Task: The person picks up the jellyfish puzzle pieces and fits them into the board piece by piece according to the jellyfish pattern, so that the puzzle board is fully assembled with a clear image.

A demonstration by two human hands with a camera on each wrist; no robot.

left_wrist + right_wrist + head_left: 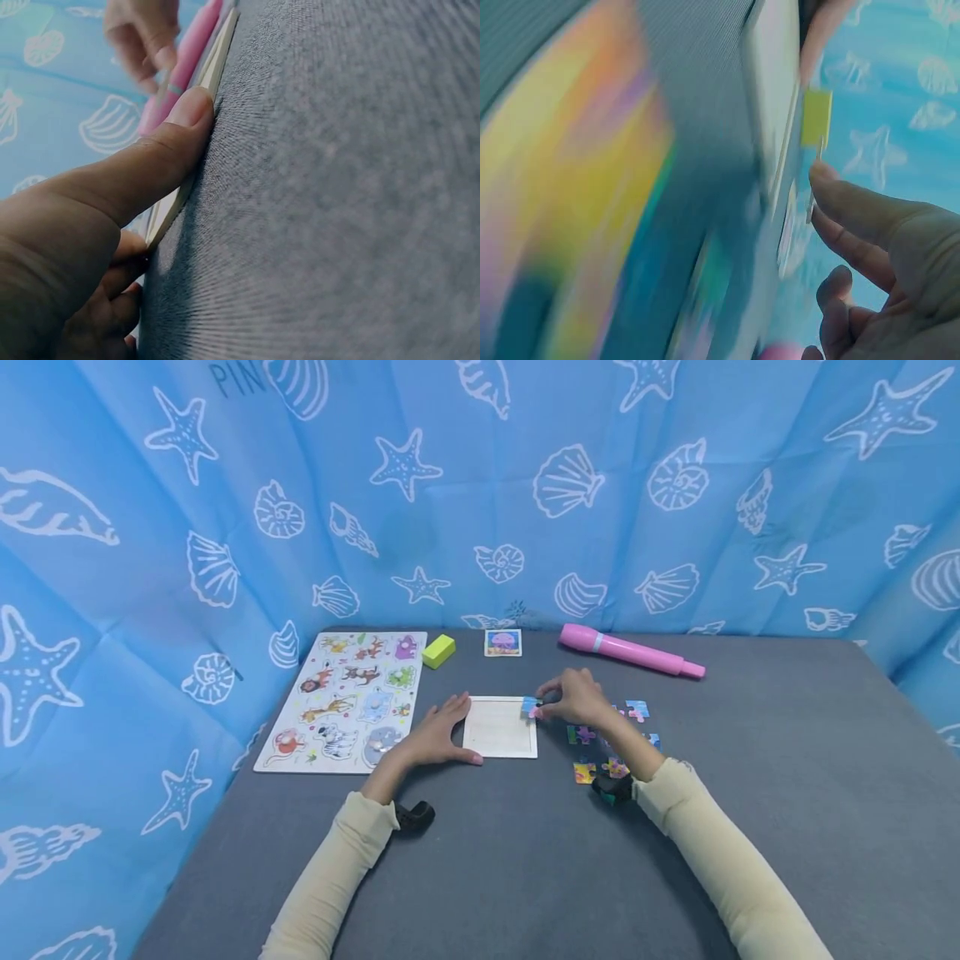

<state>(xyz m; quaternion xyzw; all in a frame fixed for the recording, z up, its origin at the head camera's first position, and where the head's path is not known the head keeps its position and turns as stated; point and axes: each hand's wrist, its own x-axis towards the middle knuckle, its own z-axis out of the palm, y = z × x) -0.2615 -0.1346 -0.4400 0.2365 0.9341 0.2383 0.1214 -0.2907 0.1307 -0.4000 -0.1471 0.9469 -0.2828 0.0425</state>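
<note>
My head camera showed a blue shell-print curtain [420,527] behind the grey table [495,877]. An animal board [300,767] lay along the table's left edge, towards the far left corner. A pink wand [637,652] lay near the far edge, right of its middle. The shallow wooden tray [495,727] sat nearer the far edge than the near one. My left hand [438,735] was spread against the tray's left side, thumb at its near left corner. My right hand [581,697] pinched a blue-and-pink puzzle piece [529,705] above the tray's far right corner. Loose pieces [585,773] lay beneath the right forearm; a jellyfish card [503,643] and a yellow block [438,651] lay by the far edge.
</note>
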